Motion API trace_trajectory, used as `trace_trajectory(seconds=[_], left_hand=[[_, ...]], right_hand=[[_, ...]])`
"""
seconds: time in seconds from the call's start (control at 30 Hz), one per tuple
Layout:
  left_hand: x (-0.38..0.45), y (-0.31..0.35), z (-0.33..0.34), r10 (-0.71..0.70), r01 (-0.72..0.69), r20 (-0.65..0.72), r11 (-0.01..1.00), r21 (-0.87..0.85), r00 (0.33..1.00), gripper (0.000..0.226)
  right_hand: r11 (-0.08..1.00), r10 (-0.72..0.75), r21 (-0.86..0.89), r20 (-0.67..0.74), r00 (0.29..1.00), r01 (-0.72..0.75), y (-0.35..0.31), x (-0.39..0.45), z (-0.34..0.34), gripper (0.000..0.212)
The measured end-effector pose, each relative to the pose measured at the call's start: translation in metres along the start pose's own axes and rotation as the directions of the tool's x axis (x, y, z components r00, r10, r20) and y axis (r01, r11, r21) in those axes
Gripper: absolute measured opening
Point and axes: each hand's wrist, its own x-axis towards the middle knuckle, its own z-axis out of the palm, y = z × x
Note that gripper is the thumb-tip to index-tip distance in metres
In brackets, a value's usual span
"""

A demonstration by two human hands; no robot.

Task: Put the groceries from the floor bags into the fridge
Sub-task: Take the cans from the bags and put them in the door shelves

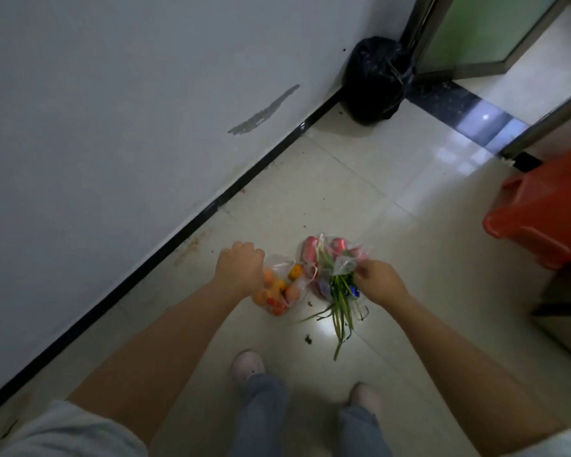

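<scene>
Our left hand (241,270) grips the fruit bag (279,290) on the floor (393,225) | our right hand (381,282) pinches the greens bag (330,268), at 3 o'clock beside the first.

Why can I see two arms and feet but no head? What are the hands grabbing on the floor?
The camera sits on the person's head and looks down, so you see what they see: their arms, legs and shoes. There is only this one picture. On the tiled floor are two clear plastic bags. The left hand grips the bag of orange fruit. The right hand pinches the top of the bag with green onions and red packets. Nearby stand a black rubbish bag and a red plastic stool.
</scene>
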Motion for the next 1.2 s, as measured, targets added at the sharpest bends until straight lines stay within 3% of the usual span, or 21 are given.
trace_trajectory(seconds=[0.1,0.23,0.43,0.6,0.77,0.93,1.03,1.1,1.2], left_hand=[[0.048,0.000,0.031,0.070,-0.070,0.023,0.998,0.001,0.997,0.029],[0.121,0.025,0.088,0.083,-0.082,0.003,0.989,-0.126,0.997,0.033],[0.227,0.091,0.218,0.164,-0.163,-0.010,0.976,-0.146,0.986,0.032],[0.302,0.143,0.324,0.027,-0.027,-0.004,0.965,-0.261,1.000,0.032],[0.354,0.182,0.381,0.112,-0.159,-0.186,0.952,-0.263,0.976,0.042],[0.384,0.192,0.395,0.260,-0.350,-0.402,0.921,-0.170,0.878,0.051],[0.396,0.182,0.402,0.387,-0.452,-0.553,0.892,0.021,0.738,0.069],[0.405,0.170,0.414,0.450,-0.501,-0.628,0.859,0.108,0.635,0.084],[0.408,0.155,0.433,0.534,-0.609,-0.664,0.779,0.148,0.523,0.066]], right_hand=[[0.995,0.093,0.016,0.068,0.993,-0.094,0.013,0.036,0.050,0.018],[0.992,0.126,-0.021,0.096,0.987,-0.124,0.047,0.102,0.108,0.021],[0.992,0.119,-0.031,-0.028,0.993,-0.120,0.132,0.214,0.184,0.024],[0.991,0.132,0.059,-0.201,0.971,-0.123,0.213,0.293,0.249,0.026],[1.000,0.006,0.002,-0.307,0.952,-0.005,0.252,0.343,0.291,0.032],[0.966,-0.260,-0.107,-0.404,0.877,0.237,0.263,0.372,0.306,0.052],[0.974,-0.228,-0.092,-0.468,0.854,0.209,0.264,0.378,0.299,0.051],[0.959,-0.285,-0.133,-0.487,0.826,0.252,0.262,0.380,0.294,0.050],[0.953,-0.290,-0.105,-0.584,0.758,0.284,0.253,0.389,0.285,0.040]])
